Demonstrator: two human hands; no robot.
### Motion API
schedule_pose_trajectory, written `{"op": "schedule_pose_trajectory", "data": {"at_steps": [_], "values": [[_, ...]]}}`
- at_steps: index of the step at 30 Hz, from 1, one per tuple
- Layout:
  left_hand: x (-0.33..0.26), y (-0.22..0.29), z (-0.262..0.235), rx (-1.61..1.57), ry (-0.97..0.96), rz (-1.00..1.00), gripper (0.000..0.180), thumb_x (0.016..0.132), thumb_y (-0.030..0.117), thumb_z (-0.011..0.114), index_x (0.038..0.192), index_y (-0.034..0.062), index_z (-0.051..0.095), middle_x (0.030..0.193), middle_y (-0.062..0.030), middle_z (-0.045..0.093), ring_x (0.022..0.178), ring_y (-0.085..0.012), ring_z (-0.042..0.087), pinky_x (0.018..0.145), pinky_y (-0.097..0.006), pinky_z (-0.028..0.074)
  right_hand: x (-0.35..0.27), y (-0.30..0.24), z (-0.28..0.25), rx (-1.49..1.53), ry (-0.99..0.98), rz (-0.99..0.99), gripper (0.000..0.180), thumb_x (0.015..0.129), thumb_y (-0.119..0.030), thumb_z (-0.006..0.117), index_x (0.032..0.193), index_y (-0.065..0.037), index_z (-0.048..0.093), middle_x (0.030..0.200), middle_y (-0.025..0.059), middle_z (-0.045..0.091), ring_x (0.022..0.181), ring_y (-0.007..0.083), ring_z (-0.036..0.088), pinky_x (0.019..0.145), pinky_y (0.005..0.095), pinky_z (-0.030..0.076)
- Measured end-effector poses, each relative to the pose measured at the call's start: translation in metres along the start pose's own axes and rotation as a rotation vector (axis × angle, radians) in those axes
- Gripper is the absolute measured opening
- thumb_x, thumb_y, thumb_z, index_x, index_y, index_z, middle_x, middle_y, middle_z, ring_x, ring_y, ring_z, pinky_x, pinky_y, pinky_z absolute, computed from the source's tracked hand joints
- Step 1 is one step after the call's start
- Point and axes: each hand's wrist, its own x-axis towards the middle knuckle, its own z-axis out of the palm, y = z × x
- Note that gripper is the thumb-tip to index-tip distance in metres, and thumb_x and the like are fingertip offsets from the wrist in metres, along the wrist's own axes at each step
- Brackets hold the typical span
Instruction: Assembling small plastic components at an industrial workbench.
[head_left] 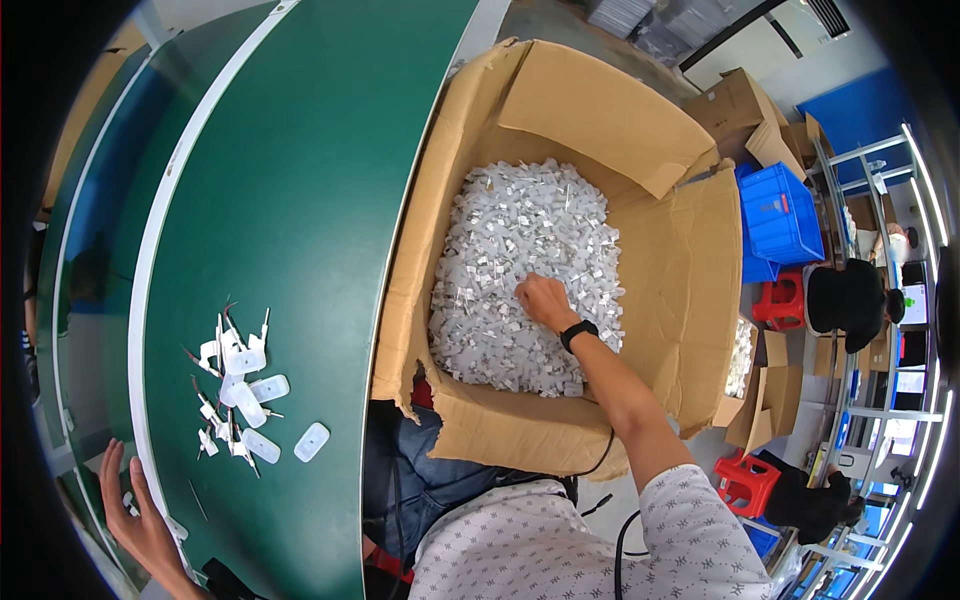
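My right hand, a dark band around its wrist, reaches into a big cardboard box. Its fingers are curled together at the surface of a deep heap of small white plastic parts; whatever they grip is hidden. My left hand is over the white rail at the green table's left side, fingers stretched out and apart. Farther along the green table is a loose cluster of white connector-like pieces with thin dark leads. Several translucent oval pieces lie among them, one apart.
The box stands against the table's right edge, its flaps raised. To the right are blue crates, red stools and open cartons. Two people in dark clothes are at a lit bench. A black cable hangs near my right arm.
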Motion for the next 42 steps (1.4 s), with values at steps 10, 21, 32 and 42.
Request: {"op": "schedule_pose_trajectory", "data": {"at_steps": [10, 21, 32, 42], "values": [[-0.002, 0.010, -0.001, 0.001, -0.001, -0.010, 0.031, 0.101, 0.019, 0.062, 0.125, -0.0004, 0.067, 0.132, -0.0153, 0.066, 0.124, -0.0298, 0.061, 0.108, -0.042, 0.042, 0.003, 0.008, -0.017, 0.320, -0.123, 0.330, 0.009, 0.079, -0.018, 0.072, 0.082, -0.014, 0.079, 0.087, 0.0109, 0.075, 0.081, 0.0311, 0.071, 0.075, 0.0409, 0.056], [0.005, 0.027, 0.006, -0.045, 0.001, 0.032, 0.031, 0.101, 0.021, 0.063, 0.124, 0.0003, 0.068, 0.130, -0.0152, 0.067, 0.122, -0.0297, 0.062, 0.108, -0.041, 0.042, 0.004, 0.008, -0.027, 0.181, -0.164, 0.240, 0.010, 0.082, -0.017, 0.068, 0.083, -0.012, 0.077, 0.086, 0.0132, 0.074, 0.085, 0.0336, 0.071, 0.076, 0.0427, 0.056], [0.001, 0.043, -0.004, -0.072, 0.017, 0.044, 0.031, 0.100, 0.019, 0.064, 0.123, -0.0006, 0.068, 0.129, -0.0157, 0.067, 0.121, -0.0285, 0.062, 0.107, -0.040, 0.043, 0.001, -0.003, -0.004, -0.021, 0.027, 0.186, 0.010, 0.084, -0.014, 0.068, 0.086, -0.007, 0.075, 0.088, 0.0183, 0.073, 0.085, 0.0374, 0.070, 0.074, 0.0447, 0.055], [0.001, 0.065, -0.011, -0.084, 0.023, 0.075, 0.031, 0.100, 0.018, 0.063, 0.124, -0.0010, 0.068, 0.130, -0.0167, 0.067, 0.123, -0.0285, 0.062, 0.108, -0.040, 0.042, 0.003, 0.010, -0.042, 0.777, -0.101, 0.698, 0.012, 0.091, -0.008, 0.064, 0.094, 0.002, 0.070, 0.088, 0.0138, 0.073, 0.086, 0.0263, 0.075, 0.068, 0.0380, 0.061]]}}
